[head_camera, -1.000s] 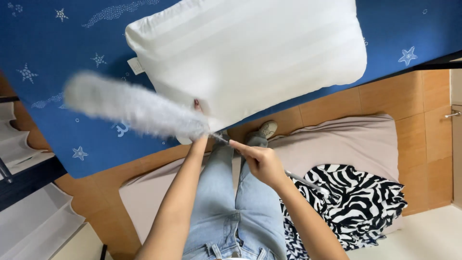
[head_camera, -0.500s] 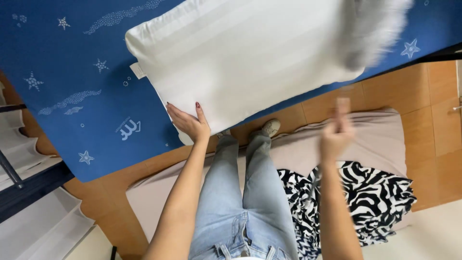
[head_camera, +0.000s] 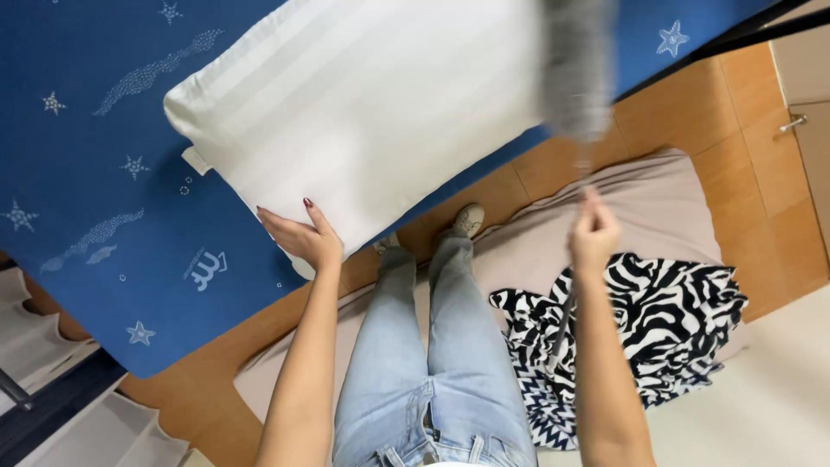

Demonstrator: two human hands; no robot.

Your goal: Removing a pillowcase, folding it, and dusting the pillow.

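Dusting the white pillow on the blue bed

I am pressing my open left hand (head_camera: 301, 238) flat on the near edge of the white pillow (head_camera: 363, 112) while my right hand (head_camera: 593, 235), closed round the handle, is holding the grey duster (head_camera: 577, 69) over its right end. How much is already dusted I cannot tell. Blue sheet (head_camera: 104, 173) is lying free to the left; the bed edge is running close by my legs.

Pillow on the bed, cloth on the mat

The pillow (head_camera: 363, 112) lies at the bed (head_camera: 104, 216) edge; beside the bed, the mat (head_camera: 666, 199) carries the crumpled cloth (head_camera: 657, 329) at its right end.
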